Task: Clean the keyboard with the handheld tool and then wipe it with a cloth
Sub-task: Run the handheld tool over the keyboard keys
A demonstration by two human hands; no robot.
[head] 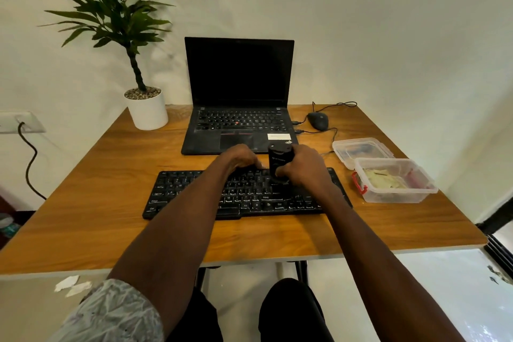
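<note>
A black external keyboard (194,191) lies on the wooden table in front of me. My right hand (305,168) grips a black cylindrical handheld tool (279,159), held upright with its lower end on the keys at the upper right of the keyboard. My left hand (238,158) rests on the keyboard's top edge just left of the tool, fingers curved down over it. A pale cloth (384,178) lies inside a clear plastic box (399,195) at the right.
An open black laptop (238,97) stands behind the keyboard. A mouse (318,120) with its cable sits at the back right. A clear lid (361,148) lies behind the box. A potted plant (145,108) stands at the back left. The table (83,203) is wooden.
</note>
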